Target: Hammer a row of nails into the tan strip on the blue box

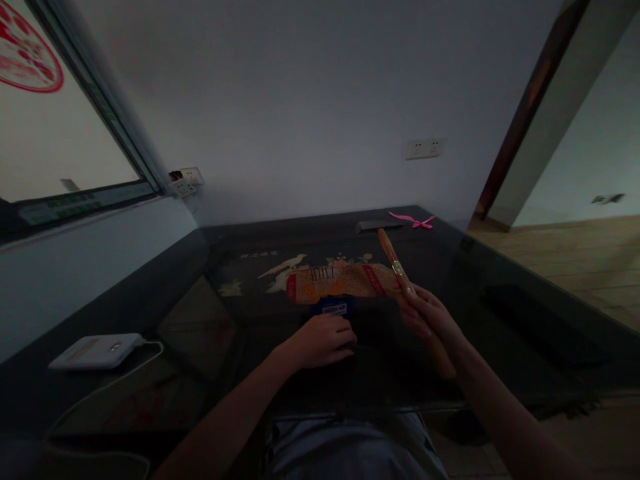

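Note:
My right hand [430, 317] is wrapped around the wooden handle of a hammer [390, 250]. The hammer's dark head points away from me, above the far part of the table. My left hand [327, 340] lies on the dark tabletop with its fingers curled together; what is under them, if anything, is hidden. Just beyond it is a small blue packet [335, 307] with a white label. Behind that lies a long tan speckled pack [345, 279] with red bands, between my two hands. Dark upright marks show on the pack, too small to make out.
The glossy dark table [280, 243] has a bird-and-flower picture on it. A pink ribbon [420, 222] lies at its far edge, against the wall. At left sits a white device [97, 351] with a white cable [107, 383]. A dark flat object [540, 323] lies at right.

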A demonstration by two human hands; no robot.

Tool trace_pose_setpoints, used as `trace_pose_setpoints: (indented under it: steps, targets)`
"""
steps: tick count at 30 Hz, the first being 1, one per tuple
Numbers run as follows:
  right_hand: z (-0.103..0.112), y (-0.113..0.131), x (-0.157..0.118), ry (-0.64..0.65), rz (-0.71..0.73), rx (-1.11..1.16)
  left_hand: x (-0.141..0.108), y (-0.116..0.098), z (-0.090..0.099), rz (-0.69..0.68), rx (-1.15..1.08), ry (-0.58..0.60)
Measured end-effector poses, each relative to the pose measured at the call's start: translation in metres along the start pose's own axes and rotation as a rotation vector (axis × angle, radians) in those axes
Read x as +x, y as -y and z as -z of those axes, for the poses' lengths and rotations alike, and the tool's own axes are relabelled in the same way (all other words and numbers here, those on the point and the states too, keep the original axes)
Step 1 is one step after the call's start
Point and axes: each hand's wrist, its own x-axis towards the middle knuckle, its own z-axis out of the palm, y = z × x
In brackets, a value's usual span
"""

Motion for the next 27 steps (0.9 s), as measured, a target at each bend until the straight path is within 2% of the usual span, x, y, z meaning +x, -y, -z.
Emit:
trace_pose_setpoints:
  steps: [9,17,21,27]
  targets:
    - [-0.009,-0.002,-0.004,0.06,0.031,0.096,-0.001,0.005,-0.01,0.073,-0.009,0.055]
    - [-0.005,-0.002,-0.006,-0.036,0.148,0.164,0.001,0.004,-0.012,0.095,0.033,0.049]
    - [-0.006,-0.004,-0.006,-0.071,0.164,0.16,0.0,0.002,-0.009,0.095,0.0,0.004]
    - [-0.008,-0.009,-0.006,-0.024,0.151,0.089,0.0,0.001,-0.008,0.052,-0.018,-0.112]
